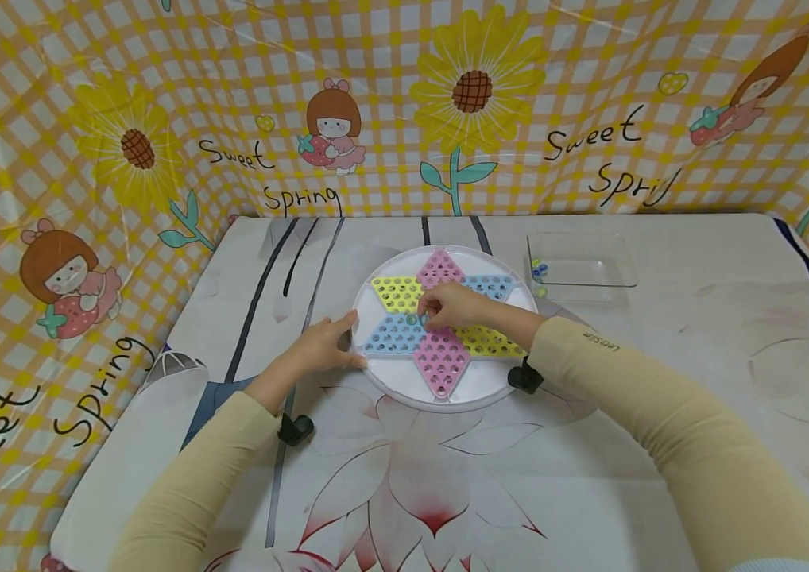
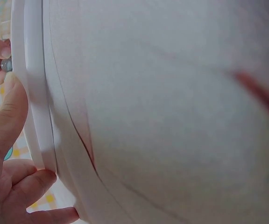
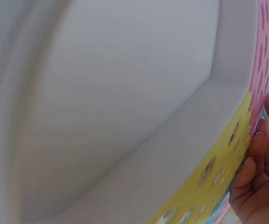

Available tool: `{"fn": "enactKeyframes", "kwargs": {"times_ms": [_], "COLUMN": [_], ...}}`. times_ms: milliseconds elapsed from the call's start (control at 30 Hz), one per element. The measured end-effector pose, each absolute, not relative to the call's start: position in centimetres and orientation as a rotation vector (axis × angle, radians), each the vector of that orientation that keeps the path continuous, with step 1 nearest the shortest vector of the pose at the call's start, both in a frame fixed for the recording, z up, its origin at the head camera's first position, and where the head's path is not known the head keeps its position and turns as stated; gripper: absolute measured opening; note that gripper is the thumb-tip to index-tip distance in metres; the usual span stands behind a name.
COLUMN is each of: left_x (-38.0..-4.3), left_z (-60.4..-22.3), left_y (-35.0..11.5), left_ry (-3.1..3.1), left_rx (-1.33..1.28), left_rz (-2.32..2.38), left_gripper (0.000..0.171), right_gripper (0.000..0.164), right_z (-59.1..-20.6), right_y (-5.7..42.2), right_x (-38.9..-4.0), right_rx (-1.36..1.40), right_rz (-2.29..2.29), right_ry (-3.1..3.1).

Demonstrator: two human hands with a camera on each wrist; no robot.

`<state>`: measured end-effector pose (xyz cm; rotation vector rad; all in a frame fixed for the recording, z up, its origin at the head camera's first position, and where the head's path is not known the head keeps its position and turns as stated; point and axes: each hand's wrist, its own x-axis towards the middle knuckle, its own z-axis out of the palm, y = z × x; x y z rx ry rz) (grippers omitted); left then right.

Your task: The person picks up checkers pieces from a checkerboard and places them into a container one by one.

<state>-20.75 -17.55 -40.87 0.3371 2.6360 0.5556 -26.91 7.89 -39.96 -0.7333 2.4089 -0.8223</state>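
Observation:
A round white Chinese checkers board (image 1: 393, 377) lies on the table, its star of pink, yellow and blue holed sections facing up. My left hand (image 1: 322, 343) holds the board's left rim; in the left wrist view the thumb (image 2: 13, 105) lies along the rim and the fingertips (image 2: 43, 177) touch its side. Over the middle of the star, my right hand (image 1: 453, 305) has its fingers curled with the tips at a small glass marble (image 2: 6, 64). Just left of those fingertips sits another clear marble (image 1: 412, 319). Part of the star is hidden under the right hand.
Behind the board to the right stands a clear plastic box (image 1: 594, 274) with several blue and yellow-green marbles (image 1: 539, 270) at its left end. A checked, flower-printed cloth (image 1: 383, 103) hangs behind the table. The table cover (image 1: 404, 477) has a printed lotus.

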Motion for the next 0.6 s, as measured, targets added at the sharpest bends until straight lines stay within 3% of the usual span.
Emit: {"fn": "enactKeyframes", "kwargs": {"times_ms": [600], "left_x": [-20.9], "left_z": [-40.9], "left_y": [-17.5], "left_ry": [2.629], "left_rx": [0.324], "left_rz": [0.557], "left_gripper": [0.091], "right_gripper": [0.017], "right_z": [-38.5], "right_y": [10.0], "right_x": [-27.0], "right_rx": [-0.789], "right_rz": [-0.998], "right_ry": [2.333]}}
